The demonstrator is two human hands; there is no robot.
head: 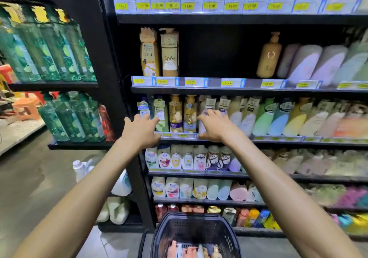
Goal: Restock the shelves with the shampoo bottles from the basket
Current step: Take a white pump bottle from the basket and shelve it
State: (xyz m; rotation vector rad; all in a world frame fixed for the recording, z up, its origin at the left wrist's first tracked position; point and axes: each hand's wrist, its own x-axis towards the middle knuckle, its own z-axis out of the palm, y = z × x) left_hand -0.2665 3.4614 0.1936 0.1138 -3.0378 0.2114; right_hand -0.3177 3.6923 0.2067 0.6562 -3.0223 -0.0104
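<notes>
Head view: on a shelf [278, 142] lined with bottles, two gold "PANTENE" bottles [175, 116] stand side by side near its left end. The left hand [141, 130] hovers beside them with fingers spread wide, holding nothing. The right hand [218, 127] has its fingers splayed against a pale lilac bottle [202, 125]; whether it grips I cannot tell. One shelf up stand one "Spes" bottle [170, 58] and one "2in1" bottle [149, 58]. A top price tag [188, 5] reads "18.00". The dark basket [199, 231] at the bottom edge holds at least four shampoo bottles [190, 252].
</notes>
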